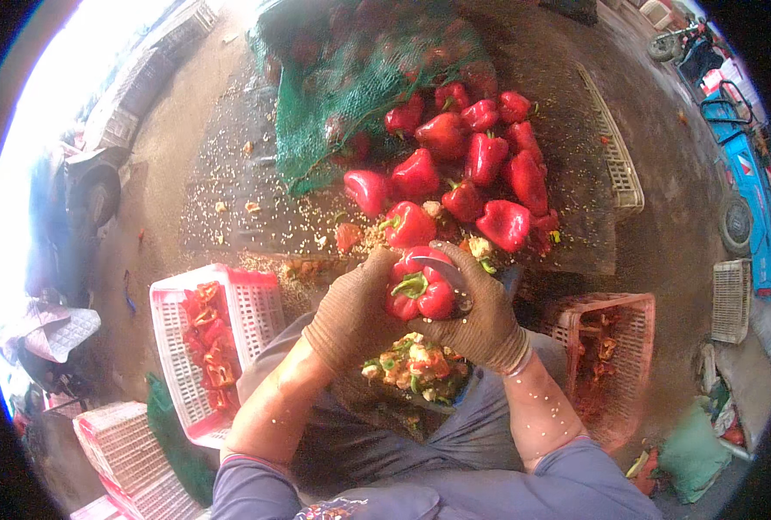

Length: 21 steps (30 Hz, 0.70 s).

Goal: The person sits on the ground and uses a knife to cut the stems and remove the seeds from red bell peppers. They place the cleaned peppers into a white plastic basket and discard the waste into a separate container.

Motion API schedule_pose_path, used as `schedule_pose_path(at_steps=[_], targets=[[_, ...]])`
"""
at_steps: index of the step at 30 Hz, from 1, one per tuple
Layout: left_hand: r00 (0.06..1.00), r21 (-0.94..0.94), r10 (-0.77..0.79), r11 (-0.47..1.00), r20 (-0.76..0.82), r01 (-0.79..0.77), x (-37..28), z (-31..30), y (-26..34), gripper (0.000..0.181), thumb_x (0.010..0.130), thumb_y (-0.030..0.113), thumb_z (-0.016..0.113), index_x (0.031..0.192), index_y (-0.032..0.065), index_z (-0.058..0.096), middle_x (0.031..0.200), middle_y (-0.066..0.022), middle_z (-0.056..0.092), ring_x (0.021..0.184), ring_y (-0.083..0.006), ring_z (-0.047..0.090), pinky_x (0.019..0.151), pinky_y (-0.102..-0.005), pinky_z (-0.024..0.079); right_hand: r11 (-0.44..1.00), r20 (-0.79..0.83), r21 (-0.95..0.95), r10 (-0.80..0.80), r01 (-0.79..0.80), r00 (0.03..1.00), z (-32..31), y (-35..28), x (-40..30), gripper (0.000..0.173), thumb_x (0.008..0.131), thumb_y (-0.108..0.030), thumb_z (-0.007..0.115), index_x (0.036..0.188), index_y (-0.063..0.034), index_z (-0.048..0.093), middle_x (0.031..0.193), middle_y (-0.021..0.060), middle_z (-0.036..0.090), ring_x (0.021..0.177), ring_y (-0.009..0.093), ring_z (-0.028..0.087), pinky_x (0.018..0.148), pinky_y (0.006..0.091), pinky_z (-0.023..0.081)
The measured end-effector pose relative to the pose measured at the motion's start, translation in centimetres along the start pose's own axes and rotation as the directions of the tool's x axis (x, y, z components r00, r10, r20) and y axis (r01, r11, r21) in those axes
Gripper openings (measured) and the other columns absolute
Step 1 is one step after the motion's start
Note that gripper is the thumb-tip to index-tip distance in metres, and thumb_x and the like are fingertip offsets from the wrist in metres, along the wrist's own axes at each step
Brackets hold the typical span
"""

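Observation:
Both my hands wear brown knit gloves and meet around a red bell pepper (419, 292), its green stem turned up toward me. My left hand (354, 305) grips the pepper from the left. In my right hand (479, 312) is a knife with a curved blade (438, 265), which lies against the pepper's upper side; the same hand steadies the pepper from the right. Just beyond, whole red peppers (447, 136) spill from a green mesh sack (333, 97). Between my knees sits a heap of cut cores and stems (418, 367), partly hidden by my hands.
A white and pink plastic crate (255, 305) with cut red pepper pieces stands at my left. Another crate (642, 351), reddish, holds pieces at my right. Seeds scatter over the dark mat (229, 175). Stacked crates (122, 448), a flat crate (609, 143) and a blue vehicle (746, 188) lie farther out.

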<state>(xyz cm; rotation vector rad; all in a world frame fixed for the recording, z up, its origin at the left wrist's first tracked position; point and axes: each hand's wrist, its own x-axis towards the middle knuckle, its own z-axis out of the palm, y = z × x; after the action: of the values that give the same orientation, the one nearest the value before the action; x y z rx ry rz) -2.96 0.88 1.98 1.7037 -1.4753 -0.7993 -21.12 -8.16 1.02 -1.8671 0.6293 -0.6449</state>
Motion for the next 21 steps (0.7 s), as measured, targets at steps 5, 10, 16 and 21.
schedule_pose_path(at_steps=[5,10,16,21], targets=[[0.984,-0.052,-0.023,0.998,0.177,0.033,-1.1,-0.4,-1.4,0.048,0.075,0.012,0.087,0.113,0.0057,0.058,0.103,-0.0074,0.070,0.097,-0.0153,0.067,0.085,-0.0329,0.054,0.999,0.086,0.039,0.004,-0.007,0.996,0.1,-0.5,-0.2,0.079,0.074,-0.028,0.089,0.136,-0.0004,0.050,0.118,0.0179,0.068,0.108,0.027,0.069,0.094,0.0378,0.055],[0.943,-0.437,0.030,0.891,0.332,0.125,-1.6,-2.1,-2.8,0.038,0.078,0.010,0.086,0.107,0.0055,0.063,0.097,0.0017,0.066,0.095,-0.0083,0.057,0.084,-0.0305,0.052,0.970,0.191,0.216,0.068,-0.110,0.979,0.5,-0.7,-0.7,0.062,0.076,-0.015,0.084,0.129,0.0005,0.057,0.115,0.0114,0.070,0.104,0.017,0.067,0.094,0.0329,0.053],[0.872,-0.536,-0.096,0.755,0.481,0.379,-0.9,-1.5,-5.9,0.034,0.081,-0.001,0.080,0.111,0.0070,0.064,0.102,0.0046,0.065,0.097,-0.0077,0.059,0.085,-0.0300,0.055,0.993,0.180,0.093,0.053,-0.071,0.982,1.2,-0.1,-0.1,0.062,0.076,-0.019,0.082,0.130,-0.0010,0.057,0.113,0.0105,0.070,0.102,0.018,0.068,0.093,0.0325,0.054],[0.952,-0.667,-0.231,0.680,0.199,0.304,-0.9,0.7,-4.5,0.042,0.081,-0.002,0.079,0.118,0.0050,0.061,0.102,-0.0035,0.069,0.093,-0.0140,0.066,0.081,-0.0323,0.059,0.996,0.090,0.001,0.091,-0.092,0.992,1.3,-0.1,0.8,0.062,0.078,-0.020,0.079,0.133,-0.0030,0.056,0.110,0.0095,0.071,0.101,0.015,0.068,0.090,0.0319,0.054]])
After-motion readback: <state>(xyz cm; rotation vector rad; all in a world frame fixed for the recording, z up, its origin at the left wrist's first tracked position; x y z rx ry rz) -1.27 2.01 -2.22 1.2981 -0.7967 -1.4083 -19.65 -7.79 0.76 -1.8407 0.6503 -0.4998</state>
